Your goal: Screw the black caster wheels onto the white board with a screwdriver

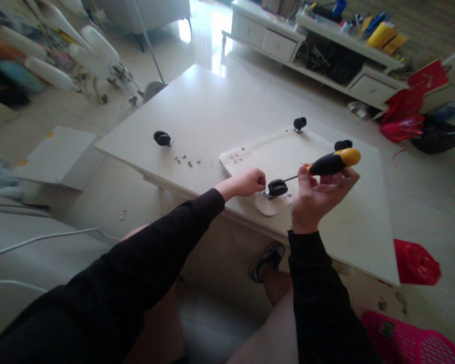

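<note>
A white board with rounded corners lies on the white table. At its near corner stands a black caster wheel on a metal plate. My left hand is closed beside that plate, its fingertips pinched; whatever they hold is too small to make out. My right hand grips a screwdriver with a black and yellow handle, its thin shaft pointing left toward the caster. The screwdriver's tip is hidden behind the wheel. Two more casters, one at the far corner and one behind the screwdriver, sit along the board.
A loose caster and several screws lie on the table's left part. A white box is on the floor at left. A red plastic stool and pink basket are at right. A low cabinet stands behind.
</note>
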The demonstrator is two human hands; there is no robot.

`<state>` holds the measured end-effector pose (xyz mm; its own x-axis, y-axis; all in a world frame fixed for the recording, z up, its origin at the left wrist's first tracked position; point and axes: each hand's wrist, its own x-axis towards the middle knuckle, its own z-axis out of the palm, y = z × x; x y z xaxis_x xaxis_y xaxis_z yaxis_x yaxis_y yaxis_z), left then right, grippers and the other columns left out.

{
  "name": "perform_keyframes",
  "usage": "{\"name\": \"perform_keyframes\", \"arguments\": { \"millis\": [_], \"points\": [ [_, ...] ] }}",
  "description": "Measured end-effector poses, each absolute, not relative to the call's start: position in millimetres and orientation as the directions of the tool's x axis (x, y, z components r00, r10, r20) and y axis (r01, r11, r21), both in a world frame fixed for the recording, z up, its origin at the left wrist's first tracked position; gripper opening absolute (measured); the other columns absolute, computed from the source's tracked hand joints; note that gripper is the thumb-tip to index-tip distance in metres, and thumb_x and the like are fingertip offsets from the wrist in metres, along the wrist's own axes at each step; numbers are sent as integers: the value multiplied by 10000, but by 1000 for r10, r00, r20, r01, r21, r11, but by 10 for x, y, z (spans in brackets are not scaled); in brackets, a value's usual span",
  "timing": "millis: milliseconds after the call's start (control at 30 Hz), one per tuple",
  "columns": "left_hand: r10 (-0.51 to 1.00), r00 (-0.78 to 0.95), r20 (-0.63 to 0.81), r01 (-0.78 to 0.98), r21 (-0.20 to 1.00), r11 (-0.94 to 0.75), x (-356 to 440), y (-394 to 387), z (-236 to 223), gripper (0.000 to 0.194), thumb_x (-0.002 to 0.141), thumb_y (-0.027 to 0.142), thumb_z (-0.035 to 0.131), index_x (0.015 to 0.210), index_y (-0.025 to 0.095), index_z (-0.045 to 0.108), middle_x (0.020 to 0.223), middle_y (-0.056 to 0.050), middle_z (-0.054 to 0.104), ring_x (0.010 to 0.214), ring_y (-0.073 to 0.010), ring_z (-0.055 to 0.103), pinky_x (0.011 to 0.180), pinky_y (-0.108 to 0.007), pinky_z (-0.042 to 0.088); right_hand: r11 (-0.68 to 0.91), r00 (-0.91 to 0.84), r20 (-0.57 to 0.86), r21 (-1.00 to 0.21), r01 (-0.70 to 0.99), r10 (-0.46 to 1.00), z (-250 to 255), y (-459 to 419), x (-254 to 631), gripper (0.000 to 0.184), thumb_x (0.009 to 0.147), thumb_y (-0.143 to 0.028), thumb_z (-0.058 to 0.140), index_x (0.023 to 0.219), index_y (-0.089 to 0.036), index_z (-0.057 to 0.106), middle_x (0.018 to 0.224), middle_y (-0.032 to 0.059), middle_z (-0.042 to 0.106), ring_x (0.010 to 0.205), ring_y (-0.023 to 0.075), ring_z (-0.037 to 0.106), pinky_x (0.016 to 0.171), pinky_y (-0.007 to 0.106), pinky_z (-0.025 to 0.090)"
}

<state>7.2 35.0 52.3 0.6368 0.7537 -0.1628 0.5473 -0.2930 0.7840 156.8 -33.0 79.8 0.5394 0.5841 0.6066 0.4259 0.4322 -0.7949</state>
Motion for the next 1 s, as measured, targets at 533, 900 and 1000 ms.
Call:
{"name": "perform_keyframes", "arguments": {
  "millis": [533,900,1000],
  "points": [
    [951,-120,-284,633,716,294,-1609,930,331,49,810,175,744,838,134,742,640,-13,613,619,-146,547,629,-280,419,442,560,573,-819,366,598,709,-291,1641,525,746,-297,831,1137,-313,480,1100,-11,623,908,155,725,727,321,601],
    [883,-289,-368,608,642,467,-1850,915,45,146,737,176,785,729,155,641,591,7,553,654,-163,546,665,-274,418,428,568,557,-830,358,606,681,-297,1675,547,741,-335,840,1158,-305,487,1079,-26,632,890,144,737,690,280,571],
    [906,-272,-325,630,652,423,-1738,922,137,126,720,156,775,750,158,652,634,-2,579,683,-179,575,690,-292,436,430,565,560,-828,360,606,698,-300,1679,531,752,-337,828,1153,-300,483,1057,-29,619,888,131,721,684,264,569]
  ]
}}
